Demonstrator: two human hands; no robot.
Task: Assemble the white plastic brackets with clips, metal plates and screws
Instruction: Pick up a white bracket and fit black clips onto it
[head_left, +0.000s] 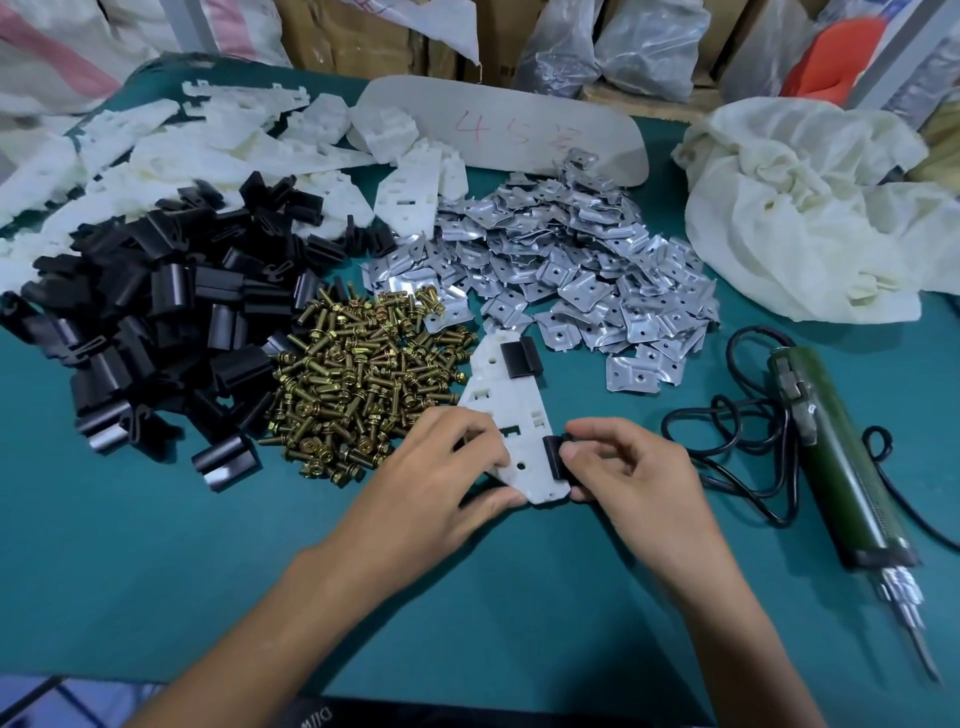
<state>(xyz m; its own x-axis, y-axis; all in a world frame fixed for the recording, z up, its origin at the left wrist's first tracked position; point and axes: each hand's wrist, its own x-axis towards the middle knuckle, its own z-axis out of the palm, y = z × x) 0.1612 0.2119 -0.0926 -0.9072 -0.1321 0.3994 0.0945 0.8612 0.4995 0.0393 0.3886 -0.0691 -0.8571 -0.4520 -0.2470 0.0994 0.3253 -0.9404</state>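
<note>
Pinched between right hand (631, 475) thumb and forefinger, a black folded plastic clip (556, 457) seats on the flat white plastic bracket (511, 415) at table centre; the left hand (441, 467) clamps its 9 o'clock edge. A first clip (521, 357) sits at 12 o'clock. Press squarely until fully seated

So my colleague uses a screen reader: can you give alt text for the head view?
Two hands fit a black clip onto a white bracket on a green table. Behind lie piles of clips, screws and metal plates; an electric screwdriver lies right.
</note>
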